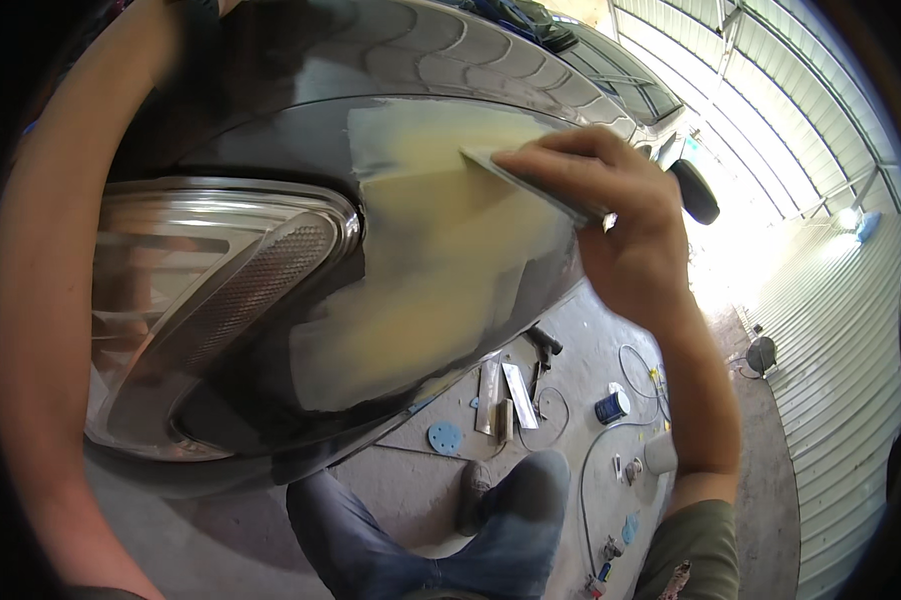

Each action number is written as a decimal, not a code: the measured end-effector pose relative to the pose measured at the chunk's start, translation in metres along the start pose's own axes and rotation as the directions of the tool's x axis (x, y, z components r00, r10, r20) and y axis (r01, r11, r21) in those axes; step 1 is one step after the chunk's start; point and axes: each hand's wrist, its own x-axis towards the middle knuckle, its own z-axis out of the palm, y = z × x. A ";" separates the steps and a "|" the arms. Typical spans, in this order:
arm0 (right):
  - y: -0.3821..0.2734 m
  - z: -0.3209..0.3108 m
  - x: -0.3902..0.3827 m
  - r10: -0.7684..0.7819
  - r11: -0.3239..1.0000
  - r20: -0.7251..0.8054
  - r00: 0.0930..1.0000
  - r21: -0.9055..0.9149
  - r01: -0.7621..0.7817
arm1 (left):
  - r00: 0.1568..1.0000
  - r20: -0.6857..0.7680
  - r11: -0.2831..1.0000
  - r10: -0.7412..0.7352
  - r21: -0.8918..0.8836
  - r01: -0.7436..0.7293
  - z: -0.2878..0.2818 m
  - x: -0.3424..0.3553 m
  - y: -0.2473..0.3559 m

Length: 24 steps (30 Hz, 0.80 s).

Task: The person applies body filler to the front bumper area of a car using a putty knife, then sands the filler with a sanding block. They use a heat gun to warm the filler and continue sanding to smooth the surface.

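Right hand (636, 215) pinches a thin flat tool (531, 185), its edge at the yellowish filler patch (426, 235), which spreads left of and below that hand on the dark car body (261, 140). Left hand (227, 5): well apart, far to the left, mostly out of sight; whether grasping or released, I cannot tell. Between the two arms: headlight (221, 290). Floor below right hand: blue perforated disc (445, 437), blue-and-white can (613, 407).
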 end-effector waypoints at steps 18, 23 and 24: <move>0.031 -0.013 0.035 -0.008 0.999 -0.007 1.000 0.034 0.008 | 0.998 -0.045 0.999 0.037 -0.013 -0.038 0.002 -0.006 -0.001; 0.021 -0.013 0.031 0.016 0.993 0.045 0.999 0.119 -0.021 | 1.000 0.005 1.000 0.022 0.000 -0.022 0.001 -0.008 0.001; 0.018 -0.014 0.025 0.058 0.989 0.094 0.994 0.128 -0.070 | 0.999 -0.001 0.999 0.037 -0.016 -0.037 0.001 -0.009 0.001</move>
